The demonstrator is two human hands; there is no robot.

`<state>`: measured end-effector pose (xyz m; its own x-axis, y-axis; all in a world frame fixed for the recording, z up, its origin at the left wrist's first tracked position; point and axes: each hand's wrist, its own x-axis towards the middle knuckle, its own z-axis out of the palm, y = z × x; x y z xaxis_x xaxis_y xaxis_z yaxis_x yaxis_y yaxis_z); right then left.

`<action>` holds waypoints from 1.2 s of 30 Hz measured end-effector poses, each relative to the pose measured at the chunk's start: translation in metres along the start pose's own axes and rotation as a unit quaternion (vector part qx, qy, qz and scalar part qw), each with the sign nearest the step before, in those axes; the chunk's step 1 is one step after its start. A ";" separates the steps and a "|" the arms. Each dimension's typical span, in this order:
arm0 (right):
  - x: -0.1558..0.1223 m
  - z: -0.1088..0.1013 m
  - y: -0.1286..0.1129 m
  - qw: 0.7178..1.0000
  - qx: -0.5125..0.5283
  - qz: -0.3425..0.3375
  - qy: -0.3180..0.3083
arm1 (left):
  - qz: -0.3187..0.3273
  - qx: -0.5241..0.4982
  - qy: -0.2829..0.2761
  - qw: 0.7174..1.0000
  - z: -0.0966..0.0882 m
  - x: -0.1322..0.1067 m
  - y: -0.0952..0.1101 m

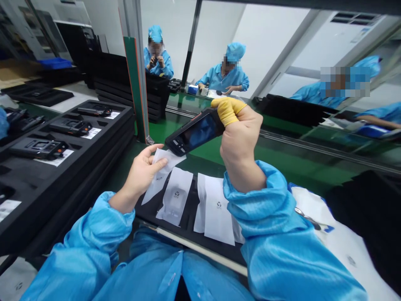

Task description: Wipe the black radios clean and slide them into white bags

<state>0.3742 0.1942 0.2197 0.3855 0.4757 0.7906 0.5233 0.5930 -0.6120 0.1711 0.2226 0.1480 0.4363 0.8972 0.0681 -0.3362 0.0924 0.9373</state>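
My right hand (239, 140), with yellow finger cots on its fingertips, is closed round the top end of a black handheld device (194, 133) and holds it raised and tilted above the green bench. Its dark screen faces me. My left hand (142, 171) pinches a small white pouch (159, 171) just below the device's lower end. Several more white pouches (178, 194) lie on a black foam tray (188, 217) in front of me. Both sleeves are light blue.
A stack of black foam trays (103, 138) at left holds several black devices (70, 125) with paper slips. A green conveyor (282, 154) runs across. Three people in blue coats and caps work on the far side. Metal tweezers (308, 218) lie on white sheets at right.
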 end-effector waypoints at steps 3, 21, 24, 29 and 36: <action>0.004 0.000 0.002 1.000 -0.017 -0.012 -0.014 | -0.026 -0.002 -0.035 0.999 -0.003 0.002 -0.001; -0.006 0.005 -0.008 0.992 -0.016 0.050 -0.118 | 0.015 0.026 -0.126 0.992 -0.002 0.011 -0.006; -0.005 0.008 -0.015 0.983 -0.017 0.077 -0.164 | 0.036 0.039 -0.152 0.987 0.000 0.011 0.001; -0.014 0.016 -0.021 0.974 -0.044 0.097 -0.198 | 0.100 0.081 -0.120 0.984 0.003 0.008 0.000; -0.030 0.027 -0.034 0.974 -0.097 0.049 -0.200 | 0.324 0.215 0.027 0.921 0.010 0.013 -0.008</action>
<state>0.3246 0.1776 0.2161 0.1341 0.7612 0.6345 0.6478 0.4172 -0.6374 0.1879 0.2291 0.1447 0.2147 0.7242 0.6554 -0.1456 -0.6398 0.7546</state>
